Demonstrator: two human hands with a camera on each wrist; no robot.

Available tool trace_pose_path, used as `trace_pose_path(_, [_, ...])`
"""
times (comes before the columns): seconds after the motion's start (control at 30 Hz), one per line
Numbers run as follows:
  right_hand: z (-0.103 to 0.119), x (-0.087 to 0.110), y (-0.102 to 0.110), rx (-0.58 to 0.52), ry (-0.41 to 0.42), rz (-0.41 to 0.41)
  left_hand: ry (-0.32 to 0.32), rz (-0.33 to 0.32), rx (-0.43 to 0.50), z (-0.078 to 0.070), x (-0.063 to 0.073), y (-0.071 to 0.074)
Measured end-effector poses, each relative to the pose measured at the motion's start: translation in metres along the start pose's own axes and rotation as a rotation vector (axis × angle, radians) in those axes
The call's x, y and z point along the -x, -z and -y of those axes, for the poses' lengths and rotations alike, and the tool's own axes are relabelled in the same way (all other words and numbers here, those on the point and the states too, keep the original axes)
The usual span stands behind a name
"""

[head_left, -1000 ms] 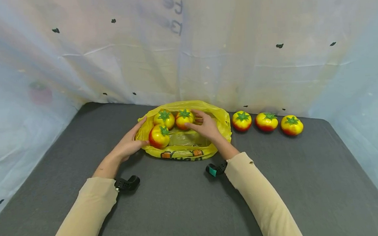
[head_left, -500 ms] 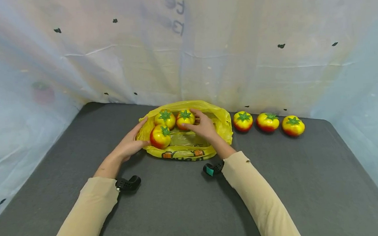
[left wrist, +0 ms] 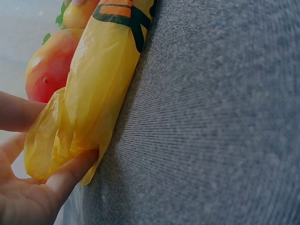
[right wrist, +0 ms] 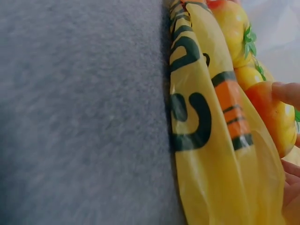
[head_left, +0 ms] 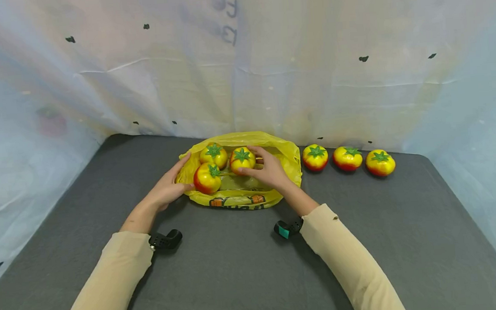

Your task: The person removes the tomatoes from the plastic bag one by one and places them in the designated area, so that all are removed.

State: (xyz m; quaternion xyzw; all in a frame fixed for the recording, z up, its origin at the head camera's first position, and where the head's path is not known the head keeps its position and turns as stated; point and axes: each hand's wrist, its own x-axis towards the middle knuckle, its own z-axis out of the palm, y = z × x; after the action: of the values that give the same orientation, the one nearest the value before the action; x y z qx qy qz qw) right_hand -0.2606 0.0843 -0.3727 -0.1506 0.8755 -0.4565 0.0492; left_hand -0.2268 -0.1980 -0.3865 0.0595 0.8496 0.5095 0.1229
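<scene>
A yellow plastic bag (head_left: 292, 164) lies with its mouth spread wide, three red-and-yellow tomatoes inside. My left hand (head_left: 166, 187) holds the bag's left edge, the thumb outside against the film in the left wrist view. Just inside that edge sit the front tomato (head_left: 207, 178) and the back tomato (head_left: 213, 156). My right hand (head_left: 270, 168) reaches over the bag's front rim and grips the third tomato (head_left: 242, 160) between thumb and fingers. In the right wrist view the thumb presses on the side of this gripped tomato (right wrist: 274, 115); its far side is hidden.
Right of the bag, along the back of the dark grey table (head_left: 230, 271), stand three more tomatoes: one near the bag (head_left: 315, 158), a middle one (head_left: 347, 158) and a far one (head_left: 380, 163). Pale plastic sheeting (head_left: 268, 67) rises behind the table.
The tomato in my right hand has shifted slightly toward me and to the right, a little away from the back tomato. My left hand keeps its place on the bag's edge.
</scene>
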Motion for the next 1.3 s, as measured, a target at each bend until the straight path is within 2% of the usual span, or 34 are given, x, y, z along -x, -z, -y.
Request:
trace_pose_path(0.23, [-0.006, 0.013, 0.009, 0.009, 0.041, 0.026, -0.013, 0.002, 0.007, 0.000, -0.002, -0.001])
trace_pose_path(0.47, [-0.010, 0.027, 0.023, -0.040, 0.011, 0.032, -0.006, 0.003, 0.006, 0.000, -0.003, -0.001])
trace_pose_path(0.67, [-0.011, 0.039, 0.038, -0.035, 0.040, 0.003, 0.001, 0.002, -0.001, 0.001, -0.002, 0.000])
trace_pose_path(0.9, [-0.016, 0.056, 0.054, -0.024, 0.028, -0.055, 0.004, 0.017, -0.010, 0.000, -0.001, -0.002])
trace_pose_path(1.3, [-0.027, 0.074, 0.082, 0.048, 0.027, -0.089, 0.015, 0.020, -0.009, -0.002, 0.000, -0.001])
